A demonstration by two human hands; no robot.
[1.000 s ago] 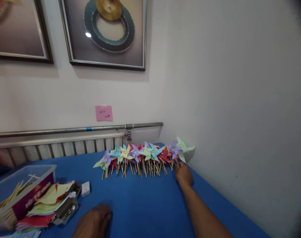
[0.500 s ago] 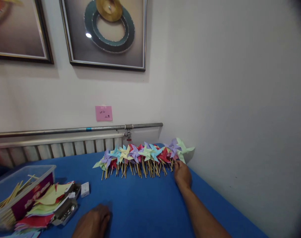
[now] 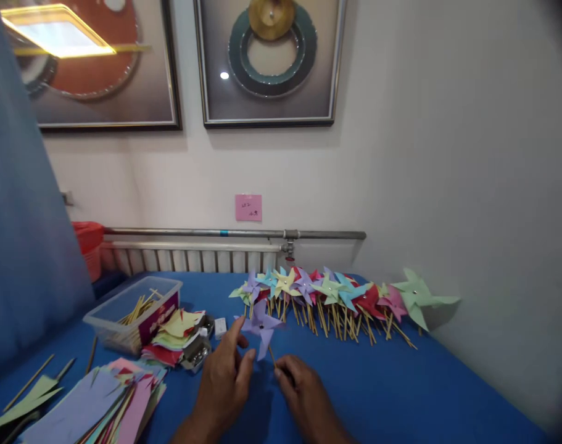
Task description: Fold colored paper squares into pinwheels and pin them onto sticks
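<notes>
A purple paper pinwheel (image 3: 263, 327) on a thin wooden stick stands over the front middle of the blue table. My right hand (image 3: 303, 394) pinches its stick below the blades. My left hand (image 3: 227, 376) is just left of the blades, fingers apart, with its fingertips close to the paper; whether they touch it I cannot tell. Behind lies a long row of finished pinwheels (image 3: 329, 288) in purple, blue, yellow, green and red, sticks pointing toward me. A large pale green pinwheel (image 3: 414, 293) sits at the row's right end.
On the left stand a clear plastic box (image 3: 95, 317) of sticks, small paper pieces (image 3: 176, 333), an open box of metal pins (image 3: 197, 354) and a small white box (image 3: 220, 327). Nearer are stacked coloured sheets (image 3: 86, 401) and green paper (image 3: 26, 404). A wall (image 3: 493, 216) borders the right.
My right hand has come from the row's right end to the front middle, bringing the purple pinwheel. My left hand has risen and opened beside it. The view has turned left.
</notes>
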